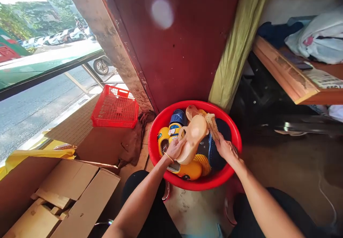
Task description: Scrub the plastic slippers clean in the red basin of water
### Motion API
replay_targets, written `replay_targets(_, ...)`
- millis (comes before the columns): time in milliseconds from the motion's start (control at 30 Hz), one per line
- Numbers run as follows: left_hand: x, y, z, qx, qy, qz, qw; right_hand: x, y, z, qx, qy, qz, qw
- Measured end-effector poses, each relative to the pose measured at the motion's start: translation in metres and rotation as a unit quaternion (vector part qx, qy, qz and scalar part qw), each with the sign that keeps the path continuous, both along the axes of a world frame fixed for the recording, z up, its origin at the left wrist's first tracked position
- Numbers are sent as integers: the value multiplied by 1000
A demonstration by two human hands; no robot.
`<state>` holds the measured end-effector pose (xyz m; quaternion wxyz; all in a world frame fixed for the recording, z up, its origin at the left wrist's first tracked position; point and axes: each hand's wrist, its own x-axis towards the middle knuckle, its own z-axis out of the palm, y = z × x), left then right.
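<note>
Over a red plastic tub (238,138) my left hand (175,148) grips a beige sandal (197,130) by its side, its sole partly turned up. My right hand (227,148) is closed around a scrub brush (212,125), whose bristles are close to the sandal's right edge; whether they touch I cannot tell. Inside the tub lie yellow slippers (191,170), a dark blue slipper (222,159), a blue shoe (177,117) and a second beige sandal (190,112) behind the held one. Some dark water shows between them.
A red plastic basket (118,109) sits left of the tub, beside a brown cloth (136,138). An open cardboard box (72,177) with wood pieces stands at front left. A dark red door (177,59) rises behind the tub; a wooden shelf (289,73) juts in at right.
</note>
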<state>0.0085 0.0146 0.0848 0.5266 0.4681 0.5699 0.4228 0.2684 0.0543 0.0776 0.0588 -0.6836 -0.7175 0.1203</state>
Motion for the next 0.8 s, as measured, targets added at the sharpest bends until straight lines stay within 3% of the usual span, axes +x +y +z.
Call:
replay_targets(133, -27, 3, 15, 115, 117, 97, 982, 17, 6, -4, 31, 26, -51, 998)
replay_targets(233, -56, 3, 25, 88, 306, 183, 930, 23, 10, -7, 26, 25, -100, 994)
replay_targets(333, -83, -1, 29, 19, 489, 146, 860, 21, 12, -10, -6, 20, -108, 994)
replay_targets(400, -95, -5, 27, -7, 540, 101, 836, 16, 13, -11, -29, 9, -108, 994)
replay_targets(500, -100, -9, 20, 47, 544, 117, 830, 6, 12, -13, -61, 6, -101, 993)
replay_targets(567, -96, -9, 15, 124, 530, 148, 826, 1, 12, -16, -78, 16, -94, 992)
replay_targets(633, -87, -6, 9, 169, 521, 138, 825, -3, 11, -21, -93, 31, -89, 991)
replay_targets(700, -74, -1, 4, 156, 530, 94, 828, -7, 10, -26, -104, 46, -90, 989)
replay_targets(800, -57, 10, -4, 68, 562, 6, 825, -10, 8, -31, -122, 79, -103, 984)
